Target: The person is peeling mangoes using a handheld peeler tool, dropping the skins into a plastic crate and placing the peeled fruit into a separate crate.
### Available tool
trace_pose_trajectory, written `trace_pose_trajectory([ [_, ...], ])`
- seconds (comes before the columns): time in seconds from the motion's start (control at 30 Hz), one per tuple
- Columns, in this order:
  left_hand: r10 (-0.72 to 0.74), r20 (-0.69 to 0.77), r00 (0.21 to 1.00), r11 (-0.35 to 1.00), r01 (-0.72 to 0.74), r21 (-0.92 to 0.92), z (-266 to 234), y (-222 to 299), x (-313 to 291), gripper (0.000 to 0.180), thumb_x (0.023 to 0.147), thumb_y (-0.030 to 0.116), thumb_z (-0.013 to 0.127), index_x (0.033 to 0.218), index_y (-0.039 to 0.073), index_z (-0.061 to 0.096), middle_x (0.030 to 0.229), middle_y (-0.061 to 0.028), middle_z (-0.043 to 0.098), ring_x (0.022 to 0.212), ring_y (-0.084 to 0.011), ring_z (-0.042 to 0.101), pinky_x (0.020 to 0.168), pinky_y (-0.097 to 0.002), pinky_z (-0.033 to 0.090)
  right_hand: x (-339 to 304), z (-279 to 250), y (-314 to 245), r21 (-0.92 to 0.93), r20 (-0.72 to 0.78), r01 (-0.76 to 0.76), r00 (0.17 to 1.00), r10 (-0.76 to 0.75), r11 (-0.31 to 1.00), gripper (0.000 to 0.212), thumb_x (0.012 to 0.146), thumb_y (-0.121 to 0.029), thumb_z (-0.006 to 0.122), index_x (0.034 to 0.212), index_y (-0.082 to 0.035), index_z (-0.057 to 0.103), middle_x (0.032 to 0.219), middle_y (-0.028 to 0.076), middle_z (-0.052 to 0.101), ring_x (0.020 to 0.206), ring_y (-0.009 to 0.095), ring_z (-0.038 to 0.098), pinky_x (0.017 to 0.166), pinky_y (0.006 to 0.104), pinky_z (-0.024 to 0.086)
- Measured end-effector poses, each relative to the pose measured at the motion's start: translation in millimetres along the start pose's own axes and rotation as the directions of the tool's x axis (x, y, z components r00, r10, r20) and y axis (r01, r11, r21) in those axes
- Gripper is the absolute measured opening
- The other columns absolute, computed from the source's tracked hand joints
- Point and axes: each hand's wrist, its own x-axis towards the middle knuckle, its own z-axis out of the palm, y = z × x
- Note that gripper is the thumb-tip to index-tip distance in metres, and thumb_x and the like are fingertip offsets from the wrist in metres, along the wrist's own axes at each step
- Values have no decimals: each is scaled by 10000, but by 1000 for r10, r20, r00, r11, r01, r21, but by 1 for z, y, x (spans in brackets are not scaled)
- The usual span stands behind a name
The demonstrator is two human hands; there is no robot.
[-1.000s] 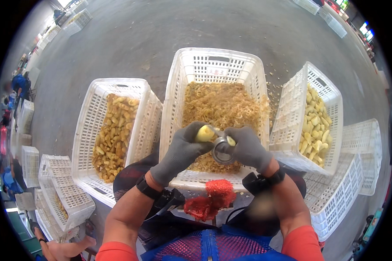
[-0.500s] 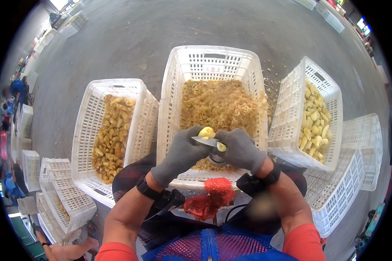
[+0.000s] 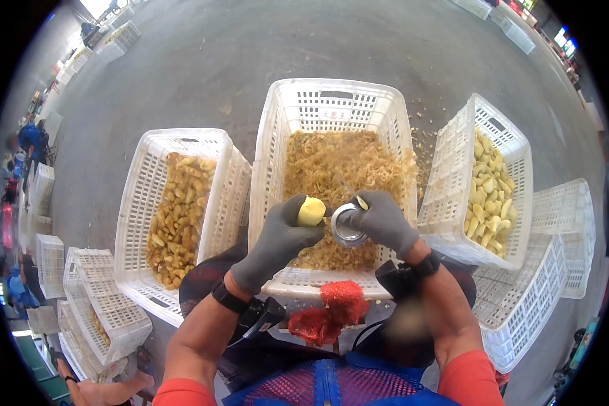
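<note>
My left hand (image 3: 284,233), in a grey glove, is closed around a peeled yellow piece of ginger (image 3: 310,212). My right hand (image 3: 384,222), gloved alike, is closed on a knife whose blade (image 3: 344,181) shows faintly, pointing away. A small pale slice of ginger (image 3: 363,202) sits at that hand's fingertips. Beside and partly under the right fingers is a round, shiny metal ring or cup (image 3: 349,236); whether the hand touches it I cannot tell. Both hands are above the near part of a white plastic crate (image 3: 267,135) heaped with brownish peelings (image 3: 328,159).
A white crate (image 3: 132,203) of brown-yellow ginger stands left, another (image 3: 446,169) of pale peeled pieces right. Red mesh (image 3: 345,302) lies at the middle crate's near edge. Stacked crates (image 3: 531,298) stand far right, more (image 3: 108,298) at left, near another person's arm (image 3: 108,389).
My hands have moved apart. The knife blade, earlier across the ginger between them, now points away over the peelings. The metal ring, mostly hidden before, now shows.
</note>
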Motion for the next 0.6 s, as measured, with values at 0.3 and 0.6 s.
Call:
trace_pose_trajectory([
  [0.3, 76, -36, 996, 991, -71, 111, 5, -18, 9, 214, 790, 64, 647, 986, -3, 593, 857, -11, 605, 769, -57, 551, 652, -196, 444, -13, 5, -13, -315, 41, 264, 963, -265, 912, 268, 742, -258, 701, 853, -23, 636, 735, 189, 624, 668, 323, 617, 617, 364, 474],
  [0.6, -98, -44, 994, 819, 55, -572, 5, -13, 17, 462, 908, 415, 503, 1161, 28, 490, 971, -69, 578, 866, -141, 571, 777, -283, 463, -16, -10, -18, 469, -12, -82, 995, 99, 879, 214, 782, -170, 602, 874, 22, 623, 699, 112, 624, 576, 167, 601, 472, 281, 466],
])
